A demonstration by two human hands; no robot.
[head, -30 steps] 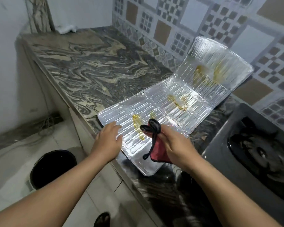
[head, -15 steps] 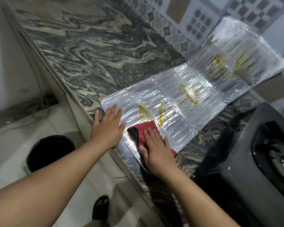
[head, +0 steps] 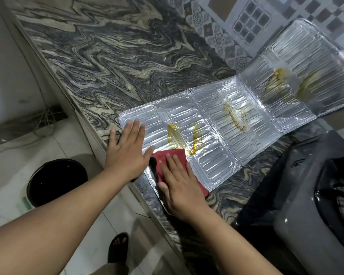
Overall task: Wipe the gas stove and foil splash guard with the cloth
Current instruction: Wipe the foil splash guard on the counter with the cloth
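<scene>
The foil splash guard (head: 222, 147) lies unfolded on the marble counter, its far panel leaning up against the tiled wall. Yellow grease streaks mark all three panels. My left hand (head: 127, 151) rests flat on the near-left panel, fingers straight. A red cloth (head: 175, 155) lies on the near panel just below the closest grease streak, and my right hand (head: 179, 187) presses flat on it with straight fingers. The grey gas stove (head: 306, 205) with its black burner grate sits at the right edge, apart from both hands.
The marble counter (head: 111, 62) stretches away to the back left. Its front edge runs diagonally past my left wrist. On the tiled floor below stand a black bucket (head: 56, 181) and my sandalled foot (head: 118, 247). The patterned tile wall (head: 250, 22) backs the counter.
A second ago my right hand held the bunched cloth above the foil; now the cloth is spread flat under that palm. My left hand went from curled at the foil's edge to flat on it.
</scene>
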